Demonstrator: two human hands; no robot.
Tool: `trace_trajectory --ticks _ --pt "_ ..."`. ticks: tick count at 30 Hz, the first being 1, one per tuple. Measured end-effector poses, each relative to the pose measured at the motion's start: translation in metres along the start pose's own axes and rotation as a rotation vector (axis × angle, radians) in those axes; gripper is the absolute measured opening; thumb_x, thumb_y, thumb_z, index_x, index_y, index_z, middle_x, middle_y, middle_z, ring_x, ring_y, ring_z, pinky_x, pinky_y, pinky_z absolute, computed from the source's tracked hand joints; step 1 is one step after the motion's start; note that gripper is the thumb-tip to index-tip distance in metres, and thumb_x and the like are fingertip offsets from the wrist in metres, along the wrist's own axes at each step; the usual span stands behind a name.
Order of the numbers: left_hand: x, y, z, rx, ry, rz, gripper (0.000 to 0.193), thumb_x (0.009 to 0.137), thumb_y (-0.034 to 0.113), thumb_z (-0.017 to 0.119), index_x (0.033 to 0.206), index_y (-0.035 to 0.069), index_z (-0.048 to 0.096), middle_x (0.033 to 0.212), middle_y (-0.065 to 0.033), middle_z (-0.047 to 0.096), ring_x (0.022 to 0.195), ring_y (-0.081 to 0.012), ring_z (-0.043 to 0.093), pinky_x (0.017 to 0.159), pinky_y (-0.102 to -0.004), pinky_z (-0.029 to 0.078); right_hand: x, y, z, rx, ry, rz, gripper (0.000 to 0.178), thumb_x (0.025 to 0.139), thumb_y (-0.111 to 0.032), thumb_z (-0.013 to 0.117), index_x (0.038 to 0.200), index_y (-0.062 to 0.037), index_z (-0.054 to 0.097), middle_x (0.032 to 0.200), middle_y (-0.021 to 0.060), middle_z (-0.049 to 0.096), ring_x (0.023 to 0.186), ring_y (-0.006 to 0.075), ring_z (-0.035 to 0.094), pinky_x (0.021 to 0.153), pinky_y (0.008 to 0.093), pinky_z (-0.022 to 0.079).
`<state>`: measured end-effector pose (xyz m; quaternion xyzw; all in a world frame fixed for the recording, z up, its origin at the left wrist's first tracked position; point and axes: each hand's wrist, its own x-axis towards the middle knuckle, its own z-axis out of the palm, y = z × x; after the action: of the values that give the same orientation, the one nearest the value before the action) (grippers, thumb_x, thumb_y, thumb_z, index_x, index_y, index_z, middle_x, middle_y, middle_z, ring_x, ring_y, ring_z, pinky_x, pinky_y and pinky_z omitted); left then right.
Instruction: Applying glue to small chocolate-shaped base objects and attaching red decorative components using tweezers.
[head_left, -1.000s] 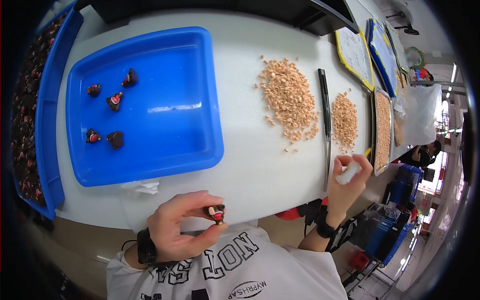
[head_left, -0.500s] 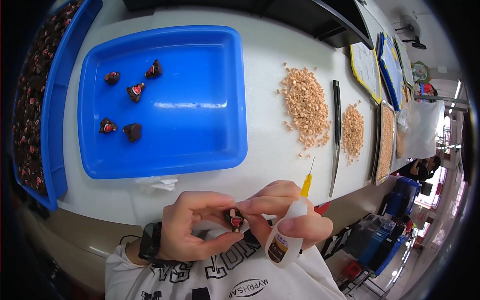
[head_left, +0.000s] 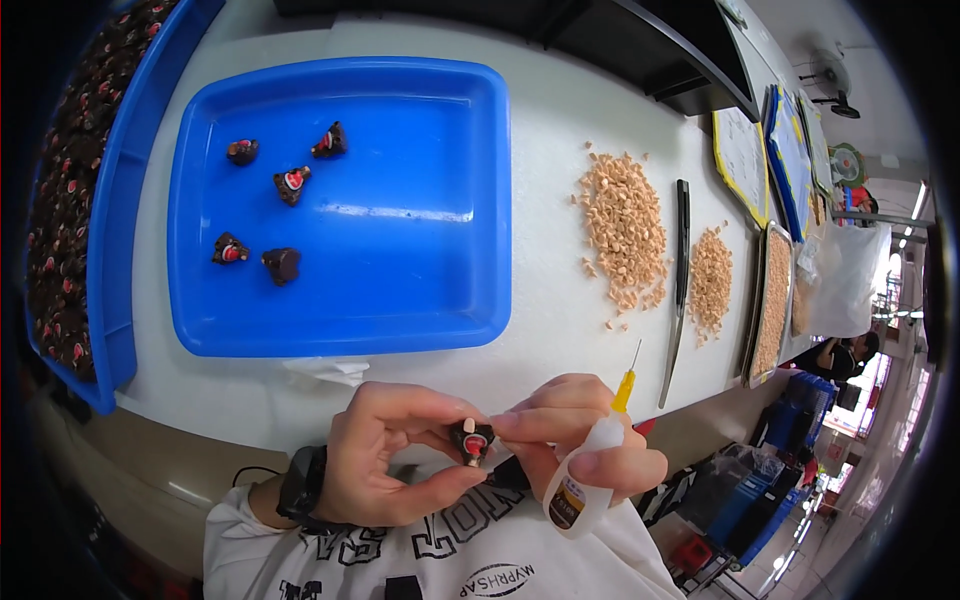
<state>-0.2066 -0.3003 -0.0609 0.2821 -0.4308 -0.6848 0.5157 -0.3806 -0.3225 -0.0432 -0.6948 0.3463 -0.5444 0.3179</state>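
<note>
A small dark-brown figurine (head_left: 472, 441) with a red patch and pale bits is pinched between the thumb and fingers of my left hand (head_left: 385, 450). My right hand (head_left: 565, 420) curls round a white squeeze bottle (head_left: 583, 492) with a dark label. From the bottle's top a yellow tip (head_left: 624, 392) with a thin needle points up and away. The right fingertips reach to the figurine's upper right edge; whether they hold a small piece there I cannot tell. Beyond my hands, several similar figurines (head_left: 291, 185) lie apart in a blue tray (head_left: 400, 285).
Two heaps of small pale pieces, one larger (head_left: 625, 228) and one smaller (head_left: 711, 280), flank black-handled tweezers (head_left: 682, 255). A deep blue bin (head_left: 118, 250) full of figurines stands at left. White tissue (head_left: 330, 371) lies before the tray. A black shelf (head_left: 640, 55) borders the back.
The whole view has shifted slightly. The right fingertips have drawn back a little, so more of the figurine and a pale piece at its top show. Both hands keep their holds.
</note>
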Motion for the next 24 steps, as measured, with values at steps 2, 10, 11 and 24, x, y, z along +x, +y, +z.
trace_trajectory --ticks 2,10,11,24 --pt "0.002 0.000 -0.001 0.009 -0.017 0.004 0.050 0.078 -0.009 0.068 0.116 -0.003 0.037 0.106 -0.0210 0.058 0.092 -0.0216 0.064 0.078 -0.0339 0.056 0.000 -0.001 -0.003 -0.007 -0.053 0.005 0.036 0.060 0.010 0.076 0.077 -0.0043 0.047 0.087 0.0221 0.067 0.070 0.0279 0.063 0.061 0.0338 0.052" --pt "0.002 0.002 0.000 -0.068 0.027 0.002 0.049 0.080 -0.011 0.064 0.117 0.000 0.034 0.106 -0.0192 0.056 0.092 -0.0205 0.063 0.081 -0.0344 0.053 -0.002 0.008 0.007 0.032 -0.021 -0.041 0.035 0.062 0.011 0.075 0.071 -0.0048 0.044 0.089 0.0210 0.067 0.074 0.0299 0.065 0.063 0.0357 0.054" --pt "0.001 0.003 0.000 -0.095 0.042 -0.013 0.049 0.080 -0.011 0.063 0.118 0.000 0.034 0.107 -0.0187 0.056 0.092 -0.0202 0.063 0.081 -0.0345 0.053 -0.003 0.007 0.007 0.033 -0.023 -0.023 0.036 0.063 0.010 0.075 0.070 -0.0049 0.044 0.088 0.0213 0.067 0.074 0.0304 0.065 0.063 0.0359 0.054" --pt "0.023 0.061 -0.001 0.522 0.305 0.043 0.040 0.075 -0.007 0.070 0.114 -0.005 0.058 0.118 -0.0188 0.057 0.088 -0.0189 0.066 0.073 -0.0262 0.058 -0.028 0.019 0.009 0.219 0.317 -0.075 0.051 0.096 -0.041 0.047 0.123 -0.0047 0.023 0.087 0.0284 0.065 0.069 0.0295 0.061 0.067 0.0354 0.050"
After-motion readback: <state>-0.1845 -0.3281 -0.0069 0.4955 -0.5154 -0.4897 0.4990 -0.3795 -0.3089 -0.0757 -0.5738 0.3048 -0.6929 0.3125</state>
